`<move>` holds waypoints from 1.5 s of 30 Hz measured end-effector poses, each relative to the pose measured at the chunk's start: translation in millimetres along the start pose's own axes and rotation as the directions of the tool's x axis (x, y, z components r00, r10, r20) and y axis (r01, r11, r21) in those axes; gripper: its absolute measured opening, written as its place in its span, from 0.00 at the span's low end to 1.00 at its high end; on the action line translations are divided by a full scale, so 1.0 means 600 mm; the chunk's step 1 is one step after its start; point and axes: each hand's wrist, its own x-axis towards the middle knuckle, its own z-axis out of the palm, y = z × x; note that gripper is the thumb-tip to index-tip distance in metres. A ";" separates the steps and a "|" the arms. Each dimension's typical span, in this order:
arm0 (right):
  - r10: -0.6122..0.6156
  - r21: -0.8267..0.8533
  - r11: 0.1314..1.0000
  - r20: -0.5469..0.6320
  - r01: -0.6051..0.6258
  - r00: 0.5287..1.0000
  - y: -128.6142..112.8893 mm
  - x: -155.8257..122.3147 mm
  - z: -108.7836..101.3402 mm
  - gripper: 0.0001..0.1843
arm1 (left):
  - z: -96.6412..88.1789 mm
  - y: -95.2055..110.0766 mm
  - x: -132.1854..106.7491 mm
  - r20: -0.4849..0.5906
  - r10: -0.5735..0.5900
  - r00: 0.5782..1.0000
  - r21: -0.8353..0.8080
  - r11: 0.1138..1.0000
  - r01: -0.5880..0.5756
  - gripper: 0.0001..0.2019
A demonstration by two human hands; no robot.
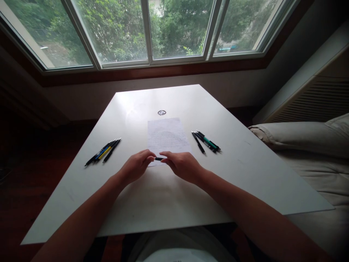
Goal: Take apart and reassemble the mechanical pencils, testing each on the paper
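Observation:
Between my two hands a black pen [158, 159] lies crosswise, held low over the near edge of a sheet of paper [167, 134] covered in lines of writing. My left hand [138, 164] pinches the pen's left end between thumb and fingers. At the other end, my right hand [182, 164] closes its thumb and fingers on it. To the left of the paper lies a group of pens [103, 151], dark with blue and yellow among them. On the right is another group of pens [206, 141], mostly black, one with a green barrel.
The white table [226, 189] narrows toward the window [148, 32]. A round dark emblem [161, 112] sits beyond the paper. Off the table's right side is a light padded seat [302, 163], with a slatted panel [313, 96] behind it.

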 end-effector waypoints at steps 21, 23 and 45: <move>0.055 0.070 0.996 0.025 -0.057 0.998 0.001 0.004 -0.004 0.19 | -0.004 0.004 0.000 -0.013 0.100 0.995 0.133 0.986 -0.097 0.08; 0.064 0.065 0.996 0.022 -0.065 0.998 0.001 0.004 -0.004 0.20 | -0.004 0.004 0.000 -0.011 0.096 0.995 0.124 0.988 -0.094 0.09; 0.128 0.812 0.415 0.394 -0.410 0.910 0.009 0.028 -0.072 0.30 | -0.004 0.005 -0.002 -0.044 0.026 0.999 0.176 0.984 -0.018 0.11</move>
